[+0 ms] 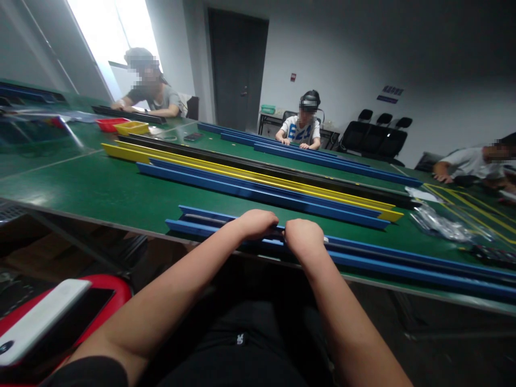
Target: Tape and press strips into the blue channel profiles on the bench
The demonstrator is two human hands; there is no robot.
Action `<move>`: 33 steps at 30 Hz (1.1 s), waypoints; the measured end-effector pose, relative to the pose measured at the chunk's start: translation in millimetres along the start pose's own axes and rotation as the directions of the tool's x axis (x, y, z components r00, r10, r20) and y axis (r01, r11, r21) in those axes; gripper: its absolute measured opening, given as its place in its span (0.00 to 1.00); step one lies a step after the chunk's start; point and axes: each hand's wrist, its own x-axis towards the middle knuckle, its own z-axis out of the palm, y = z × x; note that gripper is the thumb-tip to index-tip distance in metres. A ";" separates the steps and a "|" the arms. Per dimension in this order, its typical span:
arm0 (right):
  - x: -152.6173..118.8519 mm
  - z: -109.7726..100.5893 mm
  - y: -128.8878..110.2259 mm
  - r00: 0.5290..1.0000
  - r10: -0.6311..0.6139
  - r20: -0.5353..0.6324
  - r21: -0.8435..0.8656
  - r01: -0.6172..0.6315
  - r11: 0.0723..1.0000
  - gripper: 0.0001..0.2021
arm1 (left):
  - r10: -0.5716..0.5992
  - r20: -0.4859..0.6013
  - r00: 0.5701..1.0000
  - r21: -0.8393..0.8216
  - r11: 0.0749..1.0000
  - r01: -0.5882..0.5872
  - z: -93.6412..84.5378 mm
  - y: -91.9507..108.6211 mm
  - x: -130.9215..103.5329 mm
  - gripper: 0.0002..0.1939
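A long blue channel point(379, 262) lies along the near edge of the green table, with a dark strip point(363, 248) running inside it. My left hand point(258, 223) is closed over the channel, fingers curled down into it. Close on its right, my right hand point(305, 236) is also closed, knuckles up, at the same channel. The fingertips of both hands are mostly hidden, and what they pinch cannot be made out. A small pale piece point(325, 240) shows just right of my right hand.
Beyond lie blue channels point(258, 193), a yellow channel point(242, 177) and black channels point(282, 173). Red point(112, 124) and yellow trays point(132, 128) stand back left, plastic bags point(441, 223) right. Three people sit around the table. A red stool point(115, 285) holds a white object point(44, 317).
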 end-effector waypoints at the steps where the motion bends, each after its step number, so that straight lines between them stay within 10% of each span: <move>1: -0.3 -1.2 -1.0 1.000 -0.014 -0.002 0.002 0.014 1.000 0.19 | -0.001 0.009 1.000 -0.007 1.000 0.001 -1.2 -1.8 -2.2 0.09; 8: -2.3 -17.4 27.9 0.988 -0.141 0.063 0.060 0.137 0.989 0.21 | -0.026 0.055 0.998 -0.049 0.998 0.029 -0.2 -6.7 -2.2 0.10; 14: 3.0 -19.8 62.6 0.991 -0.014 0.135 -0.022 0.017 1.000 0.20 | -0.084 0.071 0.994 -0.036 0.996 0.087 5.6 -8.5 0.0 0.08; 33: 8.2 -9.0 55.6 0.985 -0.037 0.167 -0.130 0.059 0.990 0.18 | -0.170 0.106 0.980 -0.018 0.985 0.172 6.4 -6.3 1.4 0.11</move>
